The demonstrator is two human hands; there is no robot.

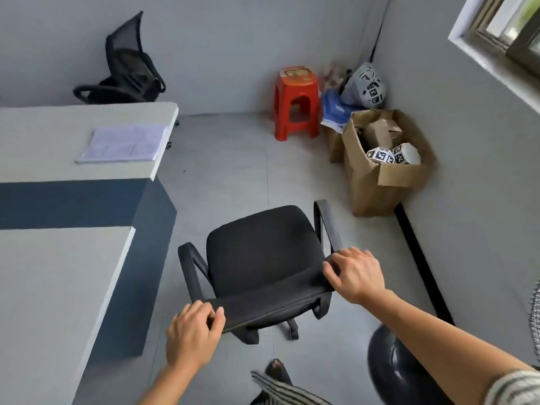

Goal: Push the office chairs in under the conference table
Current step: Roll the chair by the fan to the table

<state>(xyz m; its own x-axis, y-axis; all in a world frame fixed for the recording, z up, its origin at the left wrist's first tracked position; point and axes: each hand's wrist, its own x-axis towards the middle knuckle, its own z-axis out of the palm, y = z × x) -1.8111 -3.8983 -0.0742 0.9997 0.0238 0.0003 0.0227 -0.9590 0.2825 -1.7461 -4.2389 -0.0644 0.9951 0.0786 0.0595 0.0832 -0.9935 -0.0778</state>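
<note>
I see a black office chair (260, 258) on the floor beside the conference table (58, 276), not tucked under. My left hand (191, 336) and right hand (358, 273) curl their fingers over its backrest top. It should roll easily on casters; that stiff rim suits pushing.

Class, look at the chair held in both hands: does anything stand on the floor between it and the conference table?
Nothing visible does. Only bare floor separates the near chair from the table on its left; the red stool and cardboard box stand aside.

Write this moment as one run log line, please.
left hand: grips backrest top | right hand: grips backrest top | near chair: beside conference table, not under | far chair: behind table
</note>
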